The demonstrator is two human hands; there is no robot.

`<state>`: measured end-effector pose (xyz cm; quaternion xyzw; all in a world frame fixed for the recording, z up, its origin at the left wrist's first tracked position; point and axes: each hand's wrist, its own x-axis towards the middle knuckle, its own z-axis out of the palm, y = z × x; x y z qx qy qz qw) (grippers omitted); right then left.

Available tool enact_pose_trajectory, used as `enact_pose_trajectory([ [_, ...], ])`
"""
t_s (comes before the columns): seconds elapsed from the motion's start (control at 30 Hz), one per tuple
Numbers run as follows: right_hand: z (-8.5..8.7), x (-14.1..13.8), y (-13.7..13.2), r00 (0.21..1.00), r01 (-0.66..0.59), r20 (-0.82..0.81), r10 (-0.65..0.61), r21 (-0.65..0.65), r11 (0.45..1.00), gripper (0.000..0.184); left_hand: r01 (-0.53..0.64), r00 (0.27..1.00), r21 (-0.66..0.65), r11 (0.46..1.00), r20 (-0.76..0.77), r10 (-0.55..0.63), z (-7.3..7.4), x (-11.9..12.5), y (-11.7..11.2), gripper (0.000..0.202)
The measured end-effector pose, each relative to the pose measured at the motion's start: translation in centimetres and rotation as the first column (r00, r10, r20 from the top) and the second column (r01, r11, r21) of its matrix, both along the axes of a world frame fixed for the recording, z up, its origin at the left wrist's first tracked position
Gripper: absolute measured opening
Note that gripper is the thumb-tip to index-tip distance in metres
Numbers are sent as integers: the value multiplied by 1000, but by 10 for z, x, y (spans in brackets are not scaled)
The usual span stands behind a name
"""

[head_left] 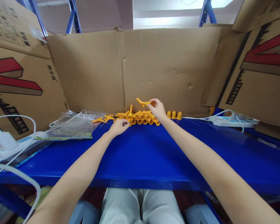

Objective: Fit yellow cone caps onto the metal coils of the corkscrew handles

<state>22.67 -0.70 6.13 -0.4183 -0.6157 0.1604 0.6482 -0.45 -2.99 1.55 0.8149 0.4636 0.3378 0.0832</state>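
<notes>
A heap of small orange plastic parts (140,117) lies on the blue table (144,155) against a cardboard wall. My right hand (157,109) is closed on one orange branched part (143,102), lifted just above the heap. My left hand (118,127) rests at the heap's left edge with its fingers pinched together; what they hold is too small to make out. Three orange caps (174,115) stand upright in a row to the right of the heap. A few loose orange branched pieces (104,119) lie to the left.
A clear plastic bag (72,125) lies left of the heap. A white charger and cables (4,141) sit at the far left, and a white power strip with cables (224,119) at the right. Cardboard boxes (16,71) flank both sides.
</notes>
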Motion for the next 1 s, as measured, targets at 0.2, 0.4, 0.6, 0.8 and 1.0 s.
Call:
enact_pose_trajectory([
  [0.2, -29, -24, 20, 891, 29, 444, -94, 151, 988, 26, 5, 996, -44, 999, -90, -8, 2, 2, -5, 18],
  [0.4, -37, -38, 14, 697, 122, 710, -102, 23, 992, 40, 13, 992, -79, 997, -128, -23, 3, 1, -5, 21],
  [0.6, -22, -41, 5, 605, 229, 795, -47, -117, 966, 46, -61, 985, -37, 997, -161, 54, -1, -2, 0, 18],
  [0.8, 8, -19, 16, 618, 230, 786, 30, -218, 949, 58, -437, 887, 68, 897, -130, 443, 3, -27, 10, 20],
  [1.0, 31, 53, 31, 654, 313, 755, -55, -203, 928, 55, -667, 739, 23, 745, -102, 665, 3, -65, 25, 29],
])
